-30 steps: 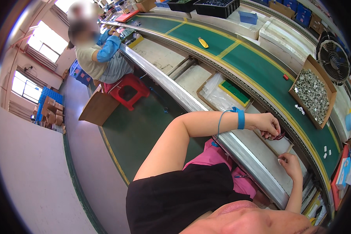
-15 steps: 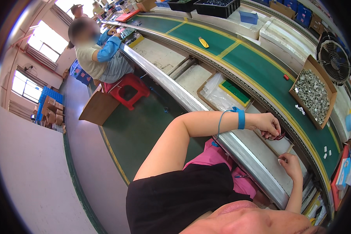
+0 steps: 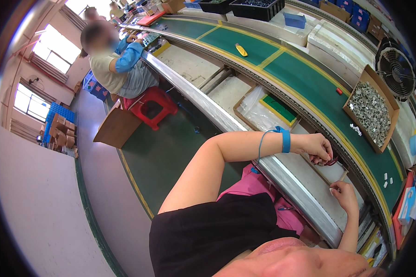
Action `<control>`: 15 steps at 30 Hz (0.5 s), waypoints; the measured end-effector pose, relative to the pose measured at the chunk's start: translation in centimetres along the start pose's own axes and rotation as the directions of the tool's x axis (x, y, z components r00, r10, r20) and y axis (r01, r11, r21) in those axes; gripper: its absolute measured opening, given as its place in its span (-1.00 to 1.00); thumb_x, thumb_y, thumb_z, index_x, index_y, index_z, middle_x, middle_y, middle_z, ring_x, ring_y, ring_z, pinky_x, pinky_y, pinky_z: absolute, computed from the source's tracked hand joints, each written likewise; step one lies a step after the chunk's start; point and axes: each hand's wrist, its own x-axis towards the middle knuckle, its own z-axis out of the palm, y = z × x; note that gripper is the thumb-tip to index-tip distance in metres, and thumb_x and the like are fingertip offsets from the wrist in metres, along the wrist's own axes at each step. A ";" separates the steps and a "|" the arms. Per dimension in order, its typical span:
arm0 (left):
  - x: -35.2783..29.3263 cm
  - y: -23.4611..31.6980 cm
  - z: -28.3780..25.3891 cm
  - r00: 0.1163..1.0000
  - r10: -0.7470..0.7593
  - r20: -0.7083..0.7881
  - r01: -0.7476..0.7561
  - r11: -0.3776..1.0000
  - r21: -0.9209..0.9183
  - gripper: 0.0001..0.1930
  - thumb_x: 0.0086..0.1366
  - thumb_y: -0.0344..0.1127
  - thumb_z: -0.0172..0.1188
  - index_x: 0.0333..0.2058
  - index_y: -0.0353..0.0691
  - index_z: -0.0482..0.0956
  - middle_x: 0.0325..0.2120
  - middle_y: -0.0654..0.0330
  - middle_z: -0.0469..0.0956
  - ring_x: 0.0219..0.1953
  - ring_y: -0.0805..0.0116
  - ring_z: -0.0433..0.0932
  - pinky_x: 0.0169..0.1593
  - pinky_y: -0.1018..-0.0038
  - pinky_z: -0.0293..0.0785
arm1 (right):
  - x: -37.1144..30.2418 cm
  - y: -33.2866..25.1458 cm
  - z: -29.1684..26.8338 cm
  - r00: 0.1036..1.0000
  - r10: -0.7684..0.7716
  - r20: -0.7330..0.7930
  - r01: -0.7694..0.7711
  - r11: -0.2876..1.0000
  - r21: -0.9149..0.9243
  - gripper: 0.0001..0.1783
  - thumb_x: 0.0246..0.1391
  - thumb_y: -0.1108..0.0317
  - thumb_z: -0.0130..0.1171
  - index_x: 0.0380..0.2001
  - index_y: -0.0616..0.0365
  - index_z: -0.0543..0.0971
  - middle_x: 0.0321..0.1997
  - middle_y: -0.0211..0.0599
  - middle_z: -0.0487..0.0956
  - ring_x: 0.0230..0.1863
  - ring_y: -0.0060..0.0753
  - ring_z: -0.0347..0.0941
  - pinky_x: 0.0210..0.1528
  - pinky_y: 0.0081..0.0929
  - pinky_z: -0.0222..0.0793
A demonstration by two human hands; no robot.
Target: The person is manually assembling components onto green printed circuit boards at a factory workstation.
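My left hand point(image 3: 317, 147), with a blue wrist strap point(image 3: 285, 140) and its cord at the wrist, is closed in a pinch over the workbench beside the conveyor. Its fingers hold a small dark red thing point(image 3: 330, 161); most of it is hidden, so its kind cannot be told. Nearer to me, my right hand point(image 3: 345, 197) is closed, thumb and fingertips together on a tiny whitish piece point(image 3: 332, 190). The two hands are apart, both above the pale bench surface point(image 3: 293, 162) behind the metal edge rail point(image 3: 305, 196).
A green conveyor belt point(image 3: 305, 78) curves past, carrying a carton of small metal parts point(image 3: 372, 111), white pieces point(image 3: 386, 181), a red piece point(image 3: 339, 91) and a yellow item point(image 3: 241, 50). A fan point(image 3: 395, 69) stands beyond. A co-worker point(image 3: 113, 64) sits on a red stool point(image 3: 153, 108).
My hands keep their places and grips. In the background, a distant person's head has shifted slightly.
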 end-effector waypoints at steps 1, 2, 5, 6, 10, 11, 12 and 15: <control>0.0 0.0 0.0 1.000 0.002 0.002 -0.002 1.000 -0.002 -0.78 0.16 -0.32 0.19 -0.25 -0.29 0.52 -0.50 0.25 0.58 -0.59 0.58 0.47 -0.57 0.68 0.30 | 0.0 0.0 0.0 1.000 0.000 0.000 0.000 1.000 0.000 -0.80 -0.20 0.51 0.21 -0.39 0.26 0.57 -0.47 -0.09 0.55 -0.46 -0.22 0.49 -0.34 -0.39 0.38; -0.1 0.1 0.0 1.000 0.003 0.002 -0.003 1.000 -0.002 -0.78 0.16 -0.32 0.19 -0.25 -0.29 0.52 -0.50 0.25 0.58 -0.59 0.58 0.47 -0.57 0.68 0.30 | 0.0 0.1 0.0 1.000 0.006 0.001 -0.006 1.000 0.005 -0.81 -0.20 0.51 0.21 -0.39 0.26 0.57 -0.47 -0.09 0.55 -0.45 -0.22 0.49 -0.33 -0.39 0.38; -0.2 0.1 0.0 1.000 0.004 0.002 -0.004 1.000 0.004 -0.78 0.16 -0.32 0.19 -0.25 -0.30 0.52 -0.50 0.25 0.58 -0.59 0.58 0.47 -0.57 0.68 0.30 | 0.0 0.0 0.0 1.000 0.014 0.009 -0.014 1.000 0.010 -0.81 -0.19 0.50 0.21 -0.39 0.27 0.57 -0.47 -0.08 0.55 -0.45 -0.21 0.49 -0.33 -0.38 0.38; -0.1 0.1 0.0 1.000 0.005 0.002 -0.005 1.000 0.002 -0.78 0.16 -0.32 0.18 -0.25 -0.30 0.51 -0.50 0.25 0.57 -0.59 0.58 0.47 -0.56 0.68 0.30 | 0.0 0.0 0.0 1.000 0.015 0.012 -0.015 1.000 0.008 -0.81 -0.19 0.50 0.20 -0.39 0.27 0.57 -0.47 -0.08 0.55 -0.44 -0.20 0.49 -0.32 -0.38 0.38; -0.1 0.1 -0.1 1.000 0.006 -0.001 -0.006 1.000 -0.012 -0.79 0.16 -0.33 0.18 -0.25 -0.31 0.51 -0.51 0.26 0.56 -0.59 0.58 0.46 -0.56 0.68 0.31 | 0.1 0.1 0.0 1.000 0.013 0.011 -0.013 1.000 0.003 -0.81 -0.19 0.50 0.20 -0.39 0.27 0.57 -0.46 -0.08 0.55 -0.44 -0.20 0.49 -0.32 -0.38 0.38; -0.1 0.2 -0.2 1.000 0.006 -0.001 -0.007 1.000 -0.012 -0.79 0.16 -0.33 0.18 -0.25 -0.31 0.51 -0.51 0.26 0.56 -0.59 0.58 0.46 -0.56 0.68 0.31 | 0.1 -0.1 0.0 1.000 0.013 0.011 -0.013 1.000 0.003 -0.81 -0.19 0.50 0.20 -0.39 0.27 0.57 -0.46 -0.08 0.55 -0.44 -0.20 0.49 -0.32 -0.38 0.38; -0.1 0.2 -0.2 1.000 0.004 -0.003 -0.004 1.000 -0.012 -0.79 0.16 -0.33 0.18 -0.25 -0.31 0.51 -0.52 0.26 0.56 -0.59 0.58 0.46 -0.56 0.68 0.30 | 0.1 -0.1 -0.1 1.000 0.014 0.011 -0.014 1.000 0.003 -0.81 -0.19 0.50 0.20 -0.39 0.27 0.57 -0.46 -0.08 0.55 -0.44 -0.19 0.49 -0.32 -0.38 0.38; -0.2 0.5 0.0 1.000 0.004 -0.005 -0.004 1.000 -0.006 -0.79 0.16 -0.34 0.18 -0.25 -0.31 0.51 -0.52 0.27 0.55 -0.59 0.58 0.46 -0.56 0.68 0.30 | 0.0 0.0 -0.1 1.000 0.005 0.011 -0.005 1.000 -0.001 -0.81 -0.19 0.50 0.20 -0.39 0.27 0.57 -0.46 -0.08 0.55 -0.44 -0.19 0.49 -0.32 -0.38 0.38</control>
